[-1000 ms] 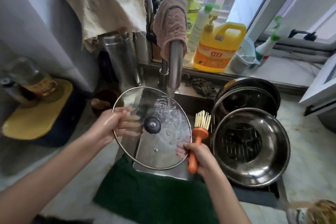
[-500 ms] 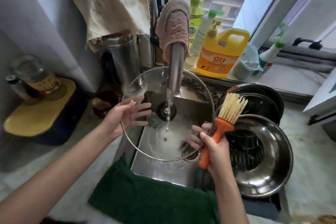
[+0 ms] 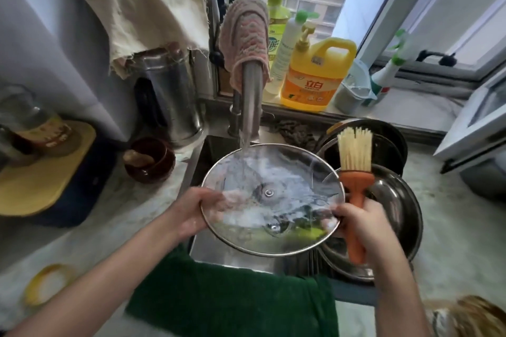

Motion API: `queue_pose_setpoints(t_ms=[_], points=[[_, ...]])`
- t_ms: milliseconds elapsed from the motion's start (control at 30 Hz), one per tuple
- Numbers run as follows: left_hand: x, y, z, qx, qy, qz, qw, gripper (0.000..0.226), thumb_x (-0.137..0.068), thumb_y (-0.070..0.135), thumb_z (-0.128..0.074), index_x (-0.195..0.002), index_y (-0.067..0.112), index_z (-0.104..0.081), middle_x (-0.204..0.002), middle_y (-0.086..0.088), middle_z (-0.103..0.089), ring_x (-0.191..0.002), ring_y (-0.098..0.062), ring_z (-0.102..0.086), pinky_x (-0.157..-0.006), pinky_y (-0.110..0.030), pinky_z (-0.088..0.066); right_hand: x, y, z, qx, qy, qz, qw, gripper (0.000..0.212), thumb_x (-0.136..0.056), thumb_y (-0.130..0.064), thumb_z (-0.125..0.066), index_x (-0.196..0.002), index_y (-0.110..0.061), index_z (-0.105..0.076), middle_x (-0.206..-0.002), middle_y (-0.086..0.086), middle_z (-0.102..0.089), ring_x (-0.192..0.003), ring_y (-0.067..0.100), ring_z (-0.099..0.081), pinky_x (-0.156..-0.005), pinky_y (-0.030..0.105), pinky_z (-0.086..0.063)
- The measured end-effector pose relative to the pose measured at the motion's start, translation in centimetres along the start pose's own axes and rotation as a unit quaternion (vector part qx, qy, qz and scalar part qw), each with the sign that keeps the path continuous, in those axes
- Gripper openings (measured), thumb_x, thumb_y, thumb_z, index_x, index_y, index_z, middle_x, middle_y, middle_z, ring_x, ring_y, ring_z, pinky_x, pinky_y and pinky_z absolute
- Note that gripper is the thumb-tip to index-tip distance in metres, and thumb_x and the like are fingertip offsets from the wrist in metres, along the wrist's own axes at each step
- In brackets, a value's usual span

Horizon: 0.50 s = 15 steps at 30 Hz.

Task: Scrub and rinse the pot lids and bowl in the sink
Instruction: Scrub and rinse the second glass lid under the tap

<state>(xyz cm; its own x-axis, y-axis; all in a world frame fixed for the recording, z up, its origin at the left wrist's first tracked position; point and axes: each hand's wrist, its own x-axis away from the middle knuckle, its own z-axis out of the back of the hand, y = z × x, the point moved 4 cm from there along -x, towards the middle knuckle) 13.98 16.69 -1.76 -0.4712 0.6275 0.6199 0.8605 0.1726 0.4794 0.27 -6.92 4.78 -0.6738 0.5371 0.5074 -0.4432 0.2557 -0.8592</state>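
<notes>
Glass, rimmed in steel, the pot lid [image 3: 273,180] sits directly under the tap [image 3: 250,107], above the sink [image 3: 213,150], where the water [image 3: 245,142] strikes its far edge and spreads across it. Both forearms reach in from the near side. The left hand [image 3: 191,210] takes the rim on the side left of the tap, thumb over the top, fingers curled beneath and seen blurred through the wet glass; its grip is clenched on the lid. The right hand [image 3: 361,224] is at the rim right of the tap, its grip clenched round the orange handle of a brush [image 3: 356,186], while a few fingertips show through the glass under that edge. The brush stands nearly upright, its long axis running from the fist toward the window, pale bristles uppermost. The lid lies almost flat, tipped a little, its face turned up with the centre screw showing; its knob is out of sight. Right of the tap a steel bowl [image 3: 394,200] is half hidden behind the brush and right wrist. Whether the right fingers bear the lid's weight is hard to tell.
</notes>
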Motion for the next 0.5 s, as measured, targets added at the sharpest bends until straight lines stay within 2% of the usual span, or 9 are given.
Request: queue_pose_setpoints(t_ms=[67,133,167,233,267,300,367,400,500], points=[[1.5,0.3,0.8,-0.002,0.006,0.017,1.0,0.054,-0.068,-0.006,-0.054,-0.122,0.0,-0.05,-0.122,-0.028,-0.058,-0.108,-0.043,-0.058,-0.072,-0.055,-0.056,-0.5,1.4,-0.6,0.012,-0.023,-0.035,0.999,0.014,-0.085,0.01,-0.05,-0.093,0.005,-0.06,-0.066,0.008,-0.072,-0.052,0.019,-0.065,-0.053,0.031,-0.054],[3.3,1.1,1.4,-0.013,0.012,0.025,1.0,0.055,-0.067,-0.004,-0.058,-0.121,-0.005,-0.048,-0.122,-0.032,-0.058,-0.105,-0.047,-0.06,-0.065,-0.056,-0.057,-1.0,2.8,-1.6,0.011,-0.049,-0.074,0.996,0.013,-0.085,0.008,-0.05,-0.092,0.003,-0.061,-0.076,0.014,-0.072,-0.056,0.021,-0.065,-0.055,0.032,-0.052],[4.2,1.5,1.4,-0.033,0.011,0.027,0.999,0.052,-0.065,-0.001,-0.06,-0.116,-0.007,-0.048,-0.118,-0.033,-0.059,-0.097,-0.048,-0.064,-0.06,-0.055,-0.057,-1.3,3.5,-2.2,0.008,-0.06,-0.088,0.994,0.012,-0.084,0.008,-0.051,-0.091,0.003,-0.06,-0.082,0.018,-0.072,-0.058,0.022,-0.065,-0.057,0.033,-0.051],[5.5,2.6,1.6,-0.079,0.019,0.013,0.997,0.039,-0.066,0.002,-0.052,-0.105,-0.003,-0.051,-0.095,-0.027,-0.067,-0.069,-0.041,-0.07,-0.053,-0.053,-0.055,-1.8,4.6,-3.4,0.014,-0.072,-0.1,0.992,0.011,-0.085,0.006,-0.053,-0.092,0.001,-0.06,-0.089,0.019,-0.069,-0.065,0.023,-0.063,-0.061,0.035,-0.051],[6.1,3.2,1.9,-0.099,0.032,-0.002,0.995,0.042,-0.066,0.001,-0.05,-0.108,0.002,-0.052,-0.086,-0.022,-0.069,-0.062,-0.036,-0.07,-0.05,-0.051,-0.054,-1.9,5.0,-4.0,0.025,-0.074,-0.096,0.992,0.011,-0.086,0.004,-0.054,-0.094,0.0,-0.06,-0.088,0.017,-0.066,-0.067,0.023,-0.061,-0.058,0.032,-0.051],[6.4,3.8,2.4,-0.114,0.031,-0.024,0.993,0.053,-0.067,0.0,-0.049,-0.119,0.012,-0.052,-0.088,-0.019,-0.072,-0.067,-0.034,-0.071,-0.047,-0.048,-0.054,-2.0,5.4,-4.7,0.035,-0.074,-0.087,0.993,0.011,-0.087,0.002,-0.055,-0.096,-0.001,-0.06,-0.084,0.015,-0.062,-0.066,0.021,-0.059,-0.053,0.028,-0.05],[6.5,4.6,2.9,-0.133,-0.027,-0.069,0.988,0.075,-0.079,-0.007,-0.042,-0.13,0.046,-0.043,-0.114,-0.019,-0.067,-0.097,-0.041,-0.067,-0.047,-0.046,-0.056,-1.8,5.9,-5.9,0.037,-0.072,-0.059,0.995,0.012,-0.089,0.0,-0.056,-0.101,0.0,-0.059,-0.08,0.011,-0.062,-0.062,0.017,-0.059,-0.045,0.024,-0.047],[6.4,4.8,3.1,-0.135,-0.065,-0.088,0.985,0.081,-0.083,-0.008,-0.042,-0.132,0.056,-0.038,-0.126,-0.02,-0.06,-0.109,-0.046,-0.06,-0.051,-0.049,-0.057,-1.8,6.1,-6.5,0.025,-0.07,-0.043,0.996,0.014,-0.09,0.0,-0.056,-0.103,0.001,-0.058,-0.083,0.011,-0.066,-0.061,0.016,-0.063,-0.045,0.023,-0.048],[4.9,4.5,4.6,-0.111,-0.147,-0.107,0.977,0.087,-0.078,-0.001,-0.062,-0.135,0.059,-0.033,-0.141,-0.023,-0.045,-0.123,-0.051,-0.047,-0.059,-0.051,-0.058,-1.4,5.7,-7.2,-0.052,-0.053,0.01,0.997,0.012,-0.093,0.004,-0.05,-0.101,-0.005,-0.052,-0.094,0.013,-0.07,-0.059,0.018,-0.068,-0.051,0.027,-0.054]])
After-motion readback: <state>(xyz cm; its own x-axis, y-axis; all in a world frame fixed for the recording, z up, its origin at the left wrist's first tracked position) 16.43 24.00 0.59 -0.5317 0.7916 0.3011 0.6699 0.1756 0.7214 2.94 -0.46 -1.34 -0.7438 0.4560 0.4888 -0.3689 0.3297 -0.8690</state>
